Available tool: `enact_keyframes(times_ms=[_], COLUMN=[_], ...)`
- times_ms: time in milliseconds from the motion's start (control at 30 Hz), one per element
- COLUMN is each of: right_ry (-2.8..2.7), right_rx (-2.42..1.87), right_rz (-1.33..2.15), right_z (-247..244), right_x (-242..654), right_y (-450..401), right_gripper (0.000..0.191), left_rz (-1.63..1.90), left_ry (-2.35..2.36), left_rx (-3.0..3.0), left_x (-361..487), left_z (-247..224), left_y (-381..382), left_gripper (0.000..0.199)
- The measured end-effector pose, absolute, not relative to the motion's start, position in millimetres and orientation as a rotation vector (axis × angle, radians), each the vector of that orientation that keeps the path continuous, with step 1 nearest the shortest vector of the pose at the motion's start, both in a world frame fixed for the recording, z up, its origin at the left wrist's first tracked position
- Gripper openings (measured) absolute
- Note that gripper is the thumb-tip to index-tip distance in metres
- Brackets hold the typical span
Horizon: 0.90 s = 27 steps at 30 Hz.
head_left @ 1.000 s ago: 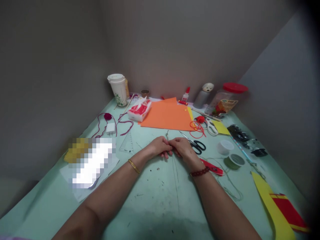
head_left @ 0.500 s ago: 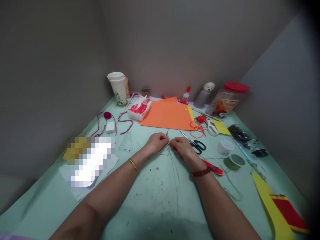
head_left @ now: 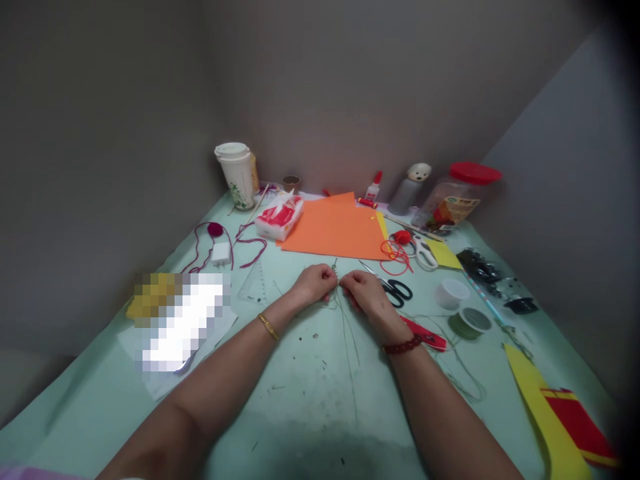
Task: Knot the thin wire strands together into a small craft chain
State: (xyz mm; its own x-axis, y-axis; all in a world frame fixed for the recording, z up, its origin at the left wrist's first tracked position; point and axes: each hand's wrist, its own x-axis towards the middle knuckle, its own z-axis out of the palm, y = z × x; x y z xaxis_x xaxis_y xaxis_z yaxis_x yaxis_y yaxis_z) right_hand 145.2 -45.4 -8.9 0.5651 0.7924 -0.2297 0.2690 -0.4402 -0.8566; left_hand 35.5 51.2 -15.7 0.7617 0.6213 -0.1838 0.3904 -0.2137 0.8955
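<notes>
Near the middle of the table my left hand (head_left: 316, 283) pinches thin green cord (head_left: 345, 327), whose loose ends trail down over the tabletop. My right hand (head_left: 364, 291) is closed at the same cord, fingertips almost touching those of the left. A short knotted piece of the cord sticks up just beyond the fingertips. Black-handled scissors (head_left: 399, 292) lie beside my right hand, blades toward the back. The spool of green cord (head_left: 470, 323) rests farther right, with loops of cord around it.
Orange sheets (head_left: 335, 230) lie beyond my hands, next to a tissue pack (head_left: 281, 216). A clear ruler (head_left: 254, 285) is left of my hands. A white cup (head_left: 236, 177) stands back left, a red-lidded jar (head_left: 450, 200) back right. A red cutter (head_left: 425, 333) lies by my right wrist.
Both hands have shifted very slightly, with the right fingertips a little higher. The cord remains between them.
</notes>
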Motion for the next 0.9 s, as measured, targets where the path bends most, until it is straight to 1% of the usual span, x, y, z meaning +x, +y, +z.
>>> enact_keyframes(times_ms=[67,267,400,700,767,900], right_ry=[-0.846,-0.81,-0.807,-0.871,-0.865,-0.838], right_rx=[-1.956,-1.856,-1.864,-1.995,-1.98,-1.914], right_rz=[0.773,0.927,0.934,0.828,0.855,0.908], right_z=[-8.8,-4.6,-4.1,0.3,2.3,2.6], right_x=[145.2,144.1,144.3,143.0,143.0,143.9], right_y=[-44.2,-42.1,-41.8,-40.7,-41.7,-43.2], right_gripper=[0.012,0.012,0.013,0.015,0.015,0.012], left_rz=[0.235,0.196,0.175,0.374,0.356,0.185], left_ry=[0.787,0.749,0.747,0.693,0.666,0.659], left_rx=[1.857,1.918,1.944,2.214,2.169,1.931], left_x=[34.9,33.2,33.4,33.1,32.2,30.9], left_z=[-14.2,-11.4,-12.2,-18.1,-18.3,-19.7], left_y=[51.2,52.1,52.6,49.7,52.3,59.1], left_gripper=[0.015,0.017,0.017,0.013,0.013,0.02])
